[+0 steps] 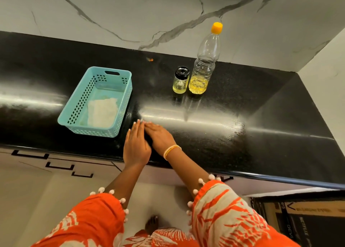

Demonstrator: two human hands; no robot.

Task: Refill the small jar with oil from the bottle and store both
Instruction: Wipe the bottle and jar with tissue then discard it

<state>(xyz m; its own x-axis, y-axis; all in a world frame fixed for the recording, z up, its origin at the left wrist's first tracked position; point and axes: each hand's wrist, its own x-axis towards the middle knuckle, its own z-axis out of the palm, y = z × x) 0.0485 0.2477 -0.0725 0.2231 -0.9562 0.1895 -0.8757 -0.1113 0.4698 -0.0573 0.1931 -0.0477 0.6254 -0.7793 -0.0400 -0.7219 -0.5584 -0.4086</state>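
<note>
Head: one jar (180,80), one bottle (203,63)

On the desk (242,127) we see the basket (97,101) at the left with a cloth (102,112) lying in it. The small jar (181,80) stands toward the back edge, the bottle (203,67) just beside it on the right. Both hands (147,140) rest together flat at the front edge.

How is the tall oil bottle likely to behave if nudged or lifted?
The bottle is tall and narrow, so a push near its orange cap could tip it. Its oil sits low, probably steadying it and keeping it light. The clear plastic may flex.
</note>
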